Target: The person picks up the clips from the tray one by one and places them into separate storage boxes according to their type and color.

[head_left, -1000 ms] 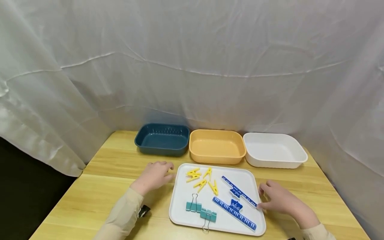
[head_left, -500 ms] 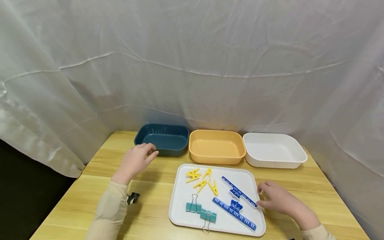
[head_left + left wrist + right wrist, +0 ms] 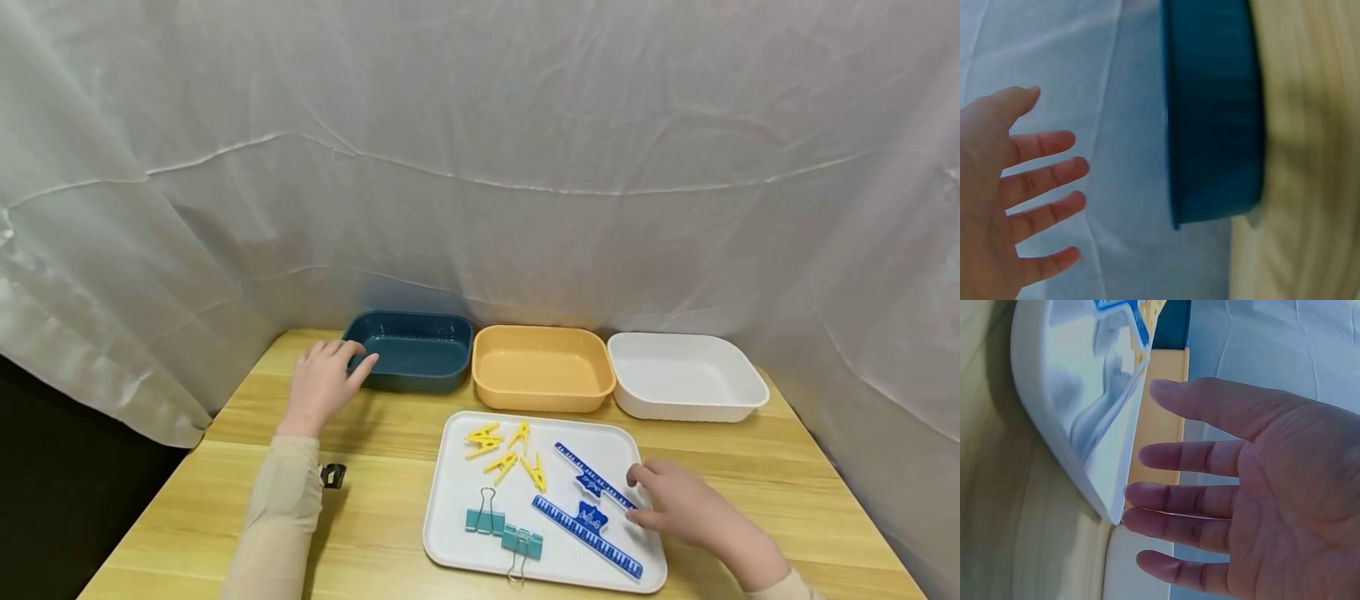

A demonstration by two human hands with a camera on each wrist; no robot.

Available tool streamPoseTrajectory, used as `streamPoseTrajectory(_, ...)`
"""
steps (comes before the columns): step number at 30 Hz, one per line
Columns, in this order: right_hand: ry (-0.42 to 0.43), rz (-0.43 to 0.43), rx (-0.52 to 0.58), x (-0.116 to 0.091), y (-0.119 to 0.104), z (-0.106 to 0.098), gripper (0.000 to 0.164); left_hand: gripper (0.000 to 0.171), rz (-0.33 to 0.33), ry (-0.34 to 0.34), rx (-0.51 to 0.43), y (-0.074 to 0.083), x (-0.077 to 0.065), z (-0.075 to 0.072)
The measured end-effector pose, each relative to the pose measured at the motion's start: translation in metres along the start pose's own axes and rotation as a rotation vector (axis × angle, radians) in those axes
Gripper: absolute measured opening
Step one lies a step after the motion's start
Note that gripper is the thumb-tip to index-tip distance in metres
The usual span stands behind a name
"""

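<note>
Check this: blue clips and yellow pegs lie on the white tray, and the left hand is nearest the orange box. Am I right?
Not quite: the head view shows the left hand nearest the dark blue box. The rest is right.

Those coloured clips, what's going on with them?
A person's left hand is by the dark blue bin, and the right hand is at the edge of the white tray, near a blue clip. Neither hand is holding anything. The yellow pegs, the teal clips and the other blue clip lie on the tray too.
</note>
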State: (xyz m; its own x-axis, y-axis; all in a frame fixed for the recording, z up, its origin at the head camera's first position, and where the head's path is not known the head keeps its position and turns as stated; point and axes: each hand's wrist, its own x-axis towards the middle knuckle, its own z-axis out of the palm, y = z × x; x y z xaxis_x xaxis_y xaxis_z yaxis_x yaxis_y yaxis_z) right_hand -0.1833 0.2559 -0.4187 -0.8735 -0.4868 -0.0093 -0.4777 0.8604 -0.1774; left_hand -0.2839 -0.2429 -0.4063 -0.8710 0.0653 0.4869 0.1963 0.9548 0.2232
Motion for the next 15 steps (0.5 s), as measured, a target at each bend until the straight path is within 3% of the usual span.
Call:
streamPoseTrajectory(7,0.089,-0.112,-0.037,0.005,-0.012,0.003,0.03,0.05,-0.059,0.004,0.015,-0.012,0.003,0.019)
streamPoseTrajectory(15,0.099,-0.151,-0.007,0.016,-0.027,0.004,0.028,0.073,-0.148,-0.131,-0.017,-0.024,0.008,0.035)
